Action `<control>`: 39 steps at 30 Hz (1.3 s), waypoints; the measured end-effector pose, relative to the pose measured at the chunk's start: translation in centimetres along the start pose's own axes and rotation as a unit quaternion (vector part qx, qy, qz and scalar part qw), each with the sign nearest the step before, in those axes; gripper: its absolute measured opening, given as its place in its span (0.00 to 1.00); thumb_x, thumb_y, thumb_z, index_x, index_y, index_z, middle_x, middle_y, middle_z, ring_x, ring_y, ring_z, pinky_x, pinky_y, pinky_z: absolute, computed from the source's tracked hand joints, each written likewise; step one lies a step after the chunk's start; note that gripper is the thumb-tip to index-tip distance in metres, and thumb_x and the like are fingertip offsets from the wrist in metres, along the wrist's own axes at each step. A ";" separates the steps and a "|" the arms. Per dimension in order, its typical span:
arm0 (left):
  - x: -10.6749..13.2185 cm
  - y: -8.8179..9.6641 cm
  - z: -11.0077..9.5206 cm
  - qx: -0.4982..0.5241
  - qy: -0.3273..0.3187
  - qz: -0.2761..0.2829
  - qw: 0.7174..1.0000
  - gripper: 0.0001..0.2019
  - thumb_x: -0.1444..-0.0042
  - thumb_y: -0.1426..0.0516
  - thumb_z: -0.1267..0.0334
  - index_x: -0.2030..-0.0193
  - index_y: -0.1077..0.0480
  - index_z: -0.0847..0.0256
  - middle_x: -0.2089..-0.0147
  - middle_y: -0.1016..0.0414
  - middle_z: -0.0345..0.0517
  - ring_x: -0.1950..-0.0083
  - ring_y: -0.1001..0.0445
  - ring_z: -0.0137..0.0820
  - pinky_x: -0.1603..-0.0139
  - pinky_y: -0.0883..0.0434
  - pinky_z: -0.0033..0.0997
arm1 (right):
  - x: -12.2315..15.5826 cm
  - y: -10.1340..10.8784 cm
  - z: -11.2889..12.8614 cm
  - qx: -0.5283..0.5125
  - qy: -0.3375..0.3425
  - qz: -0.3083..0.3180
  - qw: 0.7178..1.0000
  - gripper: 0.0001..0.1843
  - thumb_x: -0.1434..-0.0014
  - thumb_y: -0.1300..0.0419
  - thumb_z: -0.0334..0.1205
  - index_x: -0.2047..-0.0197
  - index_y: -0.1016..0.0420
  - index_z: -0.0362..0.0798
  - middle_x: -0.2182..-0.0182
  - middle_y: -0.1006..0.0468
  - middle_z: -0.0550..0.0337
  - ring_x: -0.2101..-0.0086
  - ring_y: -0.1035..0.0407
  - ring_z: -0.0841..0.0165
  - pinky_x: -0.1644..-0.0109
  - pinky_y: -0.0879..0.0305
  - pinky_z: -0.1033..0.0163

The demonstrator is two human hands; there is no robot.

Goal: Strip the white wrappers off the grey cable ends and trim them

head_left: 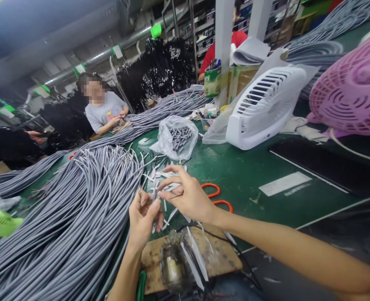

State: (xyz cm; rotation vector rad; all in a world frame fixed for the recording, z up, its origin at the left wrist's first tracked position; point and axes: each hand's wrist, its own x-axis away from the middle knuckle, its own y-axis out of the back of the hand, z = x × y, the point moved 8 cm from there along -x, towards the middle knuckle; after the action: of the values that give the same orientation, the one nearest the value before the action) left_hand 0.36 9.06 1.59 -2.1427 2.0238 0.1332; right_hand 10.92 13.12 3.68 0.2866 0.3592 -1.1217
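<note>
Close together over the green table, both my hands work at one grey cable end (155, 190), with thin wires showing at its tip. My left hand (145, 215) pinches the cable between thumb and fingers. Right beside it, my right hand (188, 194) has thumb and index finger closed at the same spot; what they pinch is too small to make out. White strips (171, 217) and scraps lie under and around my hands. A large bundle of grey cables (78, 209) spreads out to the left. Orange-handled scissors (212, 190) lie partly hidden behind my right wrist.
A wooden board (216, 251) with a metal device (174, 265) sits at the near edge. Beyond my hands lies a clear bag (164, 136) of small grey pieces. A white fan (266, 104) and pink fan (348, 88) stand right. A co-worker (105, 106) sits across.
</note>
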 end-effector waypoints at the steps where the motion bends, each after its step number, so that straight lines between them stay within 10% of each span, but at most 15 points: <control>1: 0.0 0.0 0.0 -0.020 -0.003 -0.001 1.000 0.18 0.47 0.44 0.58 0.74 0.53 0.56 0.81 0.39 0.28 0.90 0.41 0.20 0.90 0.45 0.17 | -0.1 -0.2 -0.2 0.002 -0.007 0.018 1.000 0.18 0.49 0.41 0.34 0.54 0.37 0.45 0.72 0.25 0.62 0.85 0.42 0.80 0.81 0.47 0.72; 4: 0.1 0.6 -0.6 -0.143 -0.034 -0.023 0.989 0.17 0.45 0.46 0.57 0.77 0.52 0.57 0.85 0.41 0.30 0.87 0.39 0.22 0.85 0.41 0.20 | -0.1 -0.9 0.4 0.075 0.056 0.060 0.994 0.02 0.48 0.43 0.29 0.69 0.30 0.44 0.78 0.29 0.64 0.80 0.39 0.77 0.77 0.45 0.72; 9: 1.2 2.6 -4.0 -0.394 -0.186 -0.186 0.881 0.19 0.47 0.44 0.66 0.81 0.52 0.58 0.85 0.38 0.34 0.80 0.33 0.24 0.75 0.39 0.22 | 0.4 -1.1 1.7 0.165 0.154 0.037 0.973 0.09 0.47 0.45 0.27 0.77 0.29 0.43 0.82 0.33 0.66 0.80 0.44 0.77 0.75 0.47 0.71; 17: 2.2 7.6 -6.3 -0.199 -0.209 -0.372 0.882 0.16 0.48 0.43 0.60 0.76 0.49 0.57 0.82 0.36 0.31 0.79 0.31 0.24 0.76 0.35 0.22 | 0.4 -0.9 1.4 0.157 0.113 0.036 0.980 0.11 0.47 0.44 0.29 0.79 0.28 0.43 0.85 0.37 0.67 0.82 0.48 0.78 0.77 0.51 0.71; 20: -0.1 6.0 -3.3 -0.109 -0.037 -0.194 0.974 0.20 0.59 0.36 0.58 0.64 0.40 0.59 0.70 0.25 0.39 0.77 0.28 0.26 0.77 0.31 0.25 | 0.2 -0.5 0.8 0.160 0.087 0.022 0.983 0.10 0.47 0.44 0.31 0.78 0.26 0.42 0.85 0.37 0.67 0.82 0.48 0.78 0.78 0.52 0.71; 23: -0.6 1.5 -0.2 -0.083 0.110 0.000 0.991 0.27 0.66 0.33 0.62 0.56 0.34 0.63 0.74 0.27 0.39 0.83 0.34 0.23 0.85 0.38 0.21 | 0.0 -0.6 0.4 0.146 0.072 0.028 0.986 0.10 0.46 0.45 0.33 0.75 0.25 0.42 0.86 0.37 0.67 0.82 0.48 0.78 0.78 0.52 0.71; 32: -4.1 3.9 -4.4 0.038 0.011 -0.203 0.978 0.17 0.68 0.33 0.58 0.73 0.28 0.67 0.81 0.37 0.34 0.86 0.50 0.13 0.87 0.55 0.14 | 3.4 -3.6 3.6 0.173 0.277 0.119 0.938 0.15 0.47 0.51 0.28 0.82 0.34 0.46 0.86 0.40 0.67 0.83 0.50 0.76 0.79 0.54 0.69; 39: -2.0 2.1 -3.0 -0.111 -0.005 -0.151 0.982 0.16 0.51 0.42 0.52 0.69 0.26 0.65 0.84 0.54 0.31 0.84 0.57 0.18 0.86 0.58 0.19 | 0.3 2.2 3.1 0.167 0.134 -0.095 0.972 0.09 0.41 0.47 0.39 0.67 0.28 0.45 0.78 0.28 0.62 0.78 0.38 0.74 0.74 0.44 0.70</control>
State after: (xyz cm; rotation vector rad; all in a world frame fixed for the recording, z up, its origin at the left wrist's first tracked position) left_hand -2.01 10.33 4.73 -2.5477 1.7213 0.3383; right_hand 13.46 12.50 6.43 0.7175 0.4425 -1.3360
